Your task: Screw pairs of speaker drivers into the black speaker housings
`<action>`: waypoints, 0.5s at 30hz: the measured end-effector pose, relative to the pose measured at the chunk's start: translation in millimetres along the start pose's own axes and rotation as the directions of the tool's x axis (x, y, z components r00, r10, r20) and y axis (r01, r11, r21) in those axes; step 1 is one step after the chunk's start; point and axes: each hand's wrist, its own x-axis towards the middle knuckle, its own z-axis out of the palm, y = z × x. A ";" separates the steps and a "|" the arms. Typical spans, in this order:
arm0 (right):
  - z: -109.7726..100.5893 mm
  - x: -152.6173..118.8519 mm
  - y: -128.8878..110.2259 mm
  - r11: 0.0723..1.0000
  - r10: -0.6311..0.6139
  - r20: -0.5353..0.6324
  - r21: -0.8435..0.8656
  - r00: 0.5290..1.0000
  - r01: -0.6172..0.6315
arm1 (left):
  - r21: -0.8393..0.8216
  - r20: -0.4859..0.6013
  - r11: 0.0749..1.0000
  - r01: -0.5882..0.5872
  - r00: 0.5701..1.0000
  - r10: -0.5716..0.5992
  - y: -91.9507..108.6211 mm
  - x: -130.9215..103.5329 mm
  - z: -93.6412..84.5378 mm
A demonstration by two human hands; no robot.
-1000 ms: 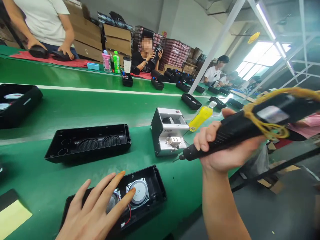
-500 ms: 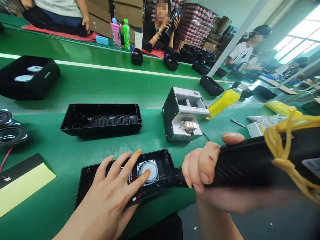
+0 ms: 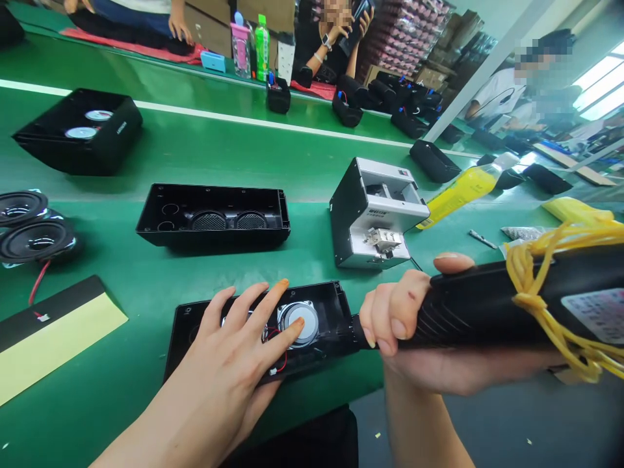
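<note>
My left hand [image 3: 238, 351] lies spread across a black speaker housing [image 3: 334, 325], fingers on its open side and thumb tip by a round silver speaker [image 3: 303, 324]. More of the hand shows beneath the housing's near edge. A red wire with a white plug [image 3: 273, 372] hangs near that edge. My right hand [image 3: 397, 318] is wrapped round a black power screwdriver [image 3: 478, 309] with yellow bands tied on it. The tool lies sideways, its nose at the housing's right end; the tip is hidden.
A second black housing [image 3: 214, 237] and a grey machine [image 3: 377, 214] stand beyond my hands. Loose speakers [image 3: 39, 240] and a yellow-and-black sheet [image 3: 58, 331] lie left. A yellow bottle [image 3: 461, 195] lies behind the machine. People sit across the green table [image 3: 195, 156].
The view has shifted, so the table items appear further right and slightly higher. Both hands keep their hold on the housing and the screwdriver, whose nose stays at the housing's right end.
</note>
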 end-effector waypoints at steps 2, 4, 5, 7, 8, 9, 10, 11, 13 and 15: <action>-0.7 -0.9 2.1 1.000 0.006 -0.011 -0.007 1.000 -0.006 | 0.004 0.004 1.000 0.001 1.000 -0.001 -0.2 -0.3 -0.2; -1.8 -1.6 3.0 1.000 0.022 -0.019 -0.021 1.000 -0.022 | 0.007 0.008 1.000 0.001 1.000 -0.001 -0.4 0.3 -0.1; -2.5 -1.7 3.2 0.999 0.030 -0.019 -0.024 0.999 -0.030 | 0.008 0.011 1.000 0.001 1.000 -0.002 -0.5 0.9 0.1; -4.0 -1.6 3.2 0.999 0.039 -0.017 -0.021 0.999 -0.039 | 0.006 0.020 1.000 0.005 1.000 -0.005 -0.5 1.8 0.5; -4.6 -1.5 3.2 0.999 0.044 -0.015 -0.017 0.999 -0.044 | 0.005 0.021 1.000 0.009 1.000 -0.010 -0.3 2.1 0.8; -4.8 -1.4 3.4 0.999 0.045 -0.015 -0.011 0.999 -0.045 | 0.005 0.021 1.000 0.014 1.000 -0.014 -0.1 2.1 0.9; -4.7 -1.5 3.7 0.999 0.041 -0.020 -0.007 0.999 -0.041 | 0.004 0.019 1.000 0.016 1.000 -0.016 0.3 1.9 1.0; -4.1 -2.0 4.2 0.999 0.034 -0.024 -0.006 0.999 -0.034 | 0.005 0.018 1.000 0.019 1.000 -0.019 0.7 1.6 0.9; -1.0 -3.7 5.3 1.000 0.020 -0.031 -0.012 0.999 -0.020 | 0.005 0.007 1.000 0.017 1.000 -0.017 1.4 1.3 0.3; 3.6 -6.4 6.0 1.000 0.003 -0.037 -0.012 0.999 -0.003 | 0.005 -0.002 1.000 0.005 1.000 -0.005 1.8 1.9 -1.0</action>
